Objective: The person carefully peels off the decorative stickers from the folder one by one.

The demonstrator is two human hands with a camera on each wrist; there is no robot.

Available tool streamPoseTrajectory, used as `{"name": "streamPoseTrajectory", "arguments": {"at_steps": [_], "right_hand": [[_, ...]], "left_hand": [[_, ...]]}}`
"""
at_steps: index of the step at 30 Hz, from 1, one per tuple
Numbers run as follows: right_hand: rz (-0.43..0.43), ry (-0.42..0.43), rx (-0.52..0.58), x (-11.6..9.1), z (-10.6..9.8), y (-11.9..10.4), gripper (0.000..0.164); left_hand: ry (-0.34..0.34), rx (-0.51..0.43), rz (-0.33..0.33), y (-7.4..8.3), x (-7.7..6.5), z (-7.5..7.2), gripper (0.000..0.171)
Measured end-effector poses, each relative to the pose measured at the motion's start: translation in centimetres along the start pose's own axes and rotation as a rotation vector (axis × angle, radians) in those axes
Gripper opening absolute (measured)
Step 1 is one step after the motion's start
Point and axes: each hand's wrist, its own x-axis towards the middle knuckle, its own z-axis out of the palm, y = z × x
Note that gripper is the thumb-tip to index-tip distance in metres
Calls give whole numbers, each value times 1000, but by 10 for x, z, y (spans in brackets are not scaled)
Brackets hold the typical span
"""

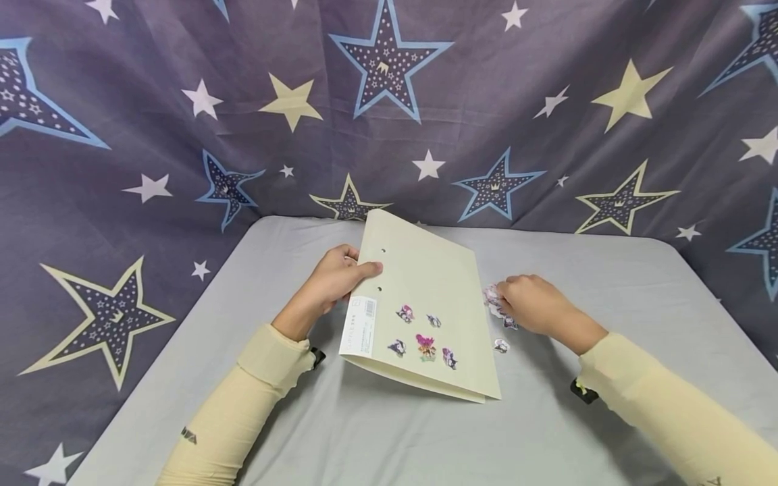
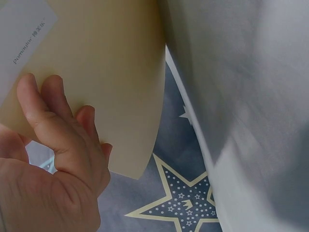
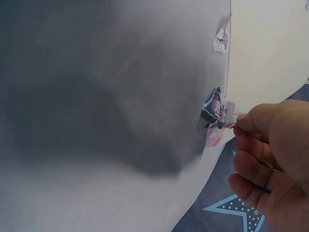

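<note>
A cream cardboard folder (image 1: 431, 270) is tilted up off the bed-like surface, its lower edge slightly parted. My left hand (image 1: 333, 275) grips its left edge, thumb on the front cover and fingers (image 2: 65, 121) behind. Several small cartoon stickers, among them a pink and orange one (image 1: 425, 345), are on the lower front. Just past the folder's right edge, my right hand (image 1: 535, 304) pinches a small sticker (image 3: 231, 115) between thumb and forefinger. Below it lie more loose stickers (image 3: 215, 110), partly overlapping.
One separate white-edged sticker (image 1: 501, 345) lies near the folder's right edge. A white label (image 1: 360, 327) with a barcode wraps the folder's lower left corner. The grey sheet (image 1: 292, 418) spreads beneath, and a star-patterned curtain (image 1: 413, 142) hangs behind.
</note>
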Motion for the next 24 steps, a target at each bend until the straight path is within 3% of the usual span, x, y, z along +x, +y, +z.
{"name": "streamPoseTrajectory", "arguments": {"at_steps": [10,18,24], "right_hand": [[-6,-34,14,-1,1,-2,31],[-61,55,-5,2,-2,-14,30],[-87,58,23,3,-3,-24,28]], "left_hand": [[-2,-9,0,1,-1,0,39],[0,-4,-2,1,0,0,39],[-1,-12,0,1,0,0,39]]}}
